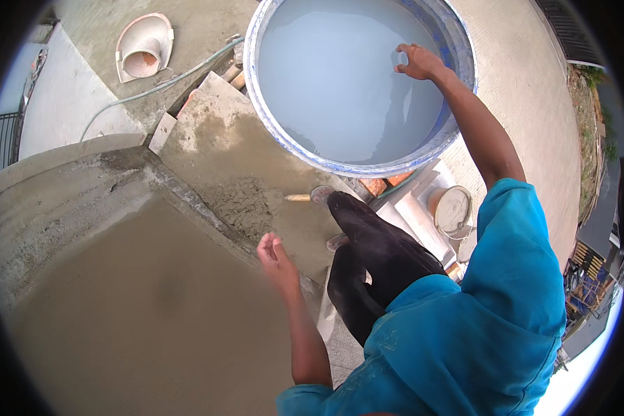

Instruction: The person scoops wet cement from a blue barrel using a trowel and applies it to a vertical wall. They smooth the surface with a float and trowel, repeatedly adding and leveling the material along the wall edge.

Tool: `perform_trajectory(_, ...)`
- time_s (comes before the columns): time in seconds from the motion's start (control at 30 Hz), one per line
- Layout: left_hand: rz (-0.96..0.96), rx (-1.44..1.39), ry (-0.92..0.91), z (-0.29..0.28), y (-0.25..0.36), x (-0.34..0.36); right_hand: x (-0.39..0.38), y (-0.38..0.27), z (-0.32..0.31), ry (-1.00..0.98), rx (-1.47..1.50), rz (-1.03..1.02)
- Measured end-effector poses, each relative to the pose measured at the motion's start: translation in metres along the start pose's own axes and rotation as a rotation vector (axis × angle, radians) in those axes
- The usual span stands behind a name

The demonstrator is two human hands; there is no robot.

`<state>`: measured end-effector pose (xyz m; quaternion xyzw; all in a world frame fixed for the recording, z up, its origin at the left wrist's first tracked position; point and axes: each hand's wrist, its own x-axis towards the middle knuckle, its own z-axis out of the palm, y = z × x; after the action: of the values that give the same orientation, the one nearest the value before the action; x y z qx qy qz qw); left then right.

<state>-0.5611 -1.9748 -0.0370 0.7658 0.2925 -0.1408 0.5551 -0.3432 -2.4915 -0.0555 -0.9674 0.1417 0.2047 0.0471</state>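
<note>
A large round blue tub (360,169) with a whitish crusted rim holds cloudy water (326,76). My right hand (421,62) reaches out over the tub's right side, thumb and forefinger apart, nothing between them. Whether its fingertips touch the water I cannot tell. My left hand (276,260) hangs in front of me, fingers loosely curled and thumb apart, with no object visible in it. Below it lie the edge of a smooth wet cement surface (152,298) and a heap of mortar (239,204). A wooden handle (297,197) lies beside my foot.
A bucket with a wire handle (453,210) stands right of my legs, near pale slabs (416,215) and orange bricks (374,186). A green hose (166,84) runs across the ground at the upper left, near a flared white fixture (144,45). A raised ledge (69,156) borders the cement.
</note>
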Motion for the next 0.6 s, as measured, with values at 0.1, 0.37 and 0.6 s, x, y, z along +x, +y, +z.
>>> perform_trajectory(0.1, 0.423, 0.024, -0.101, 0.069, 0.144, 0.059, -0.018, 0.02, 0.028, -0.246, -0.04, -0.101)
perform_trajectory(0.37, 0.562, 0.723, 0.055, 0.19, 0.265, 0.163, 0.013, -0.085, 0.061, -0.469, -0.072, -0.417)
perform_trajectory(0.6, 0.702, 0.825, 0.056, 0.181, 0.26, 0.205, 0.079, -0.17, 0.077, -0.281, 0.147, -0.307)
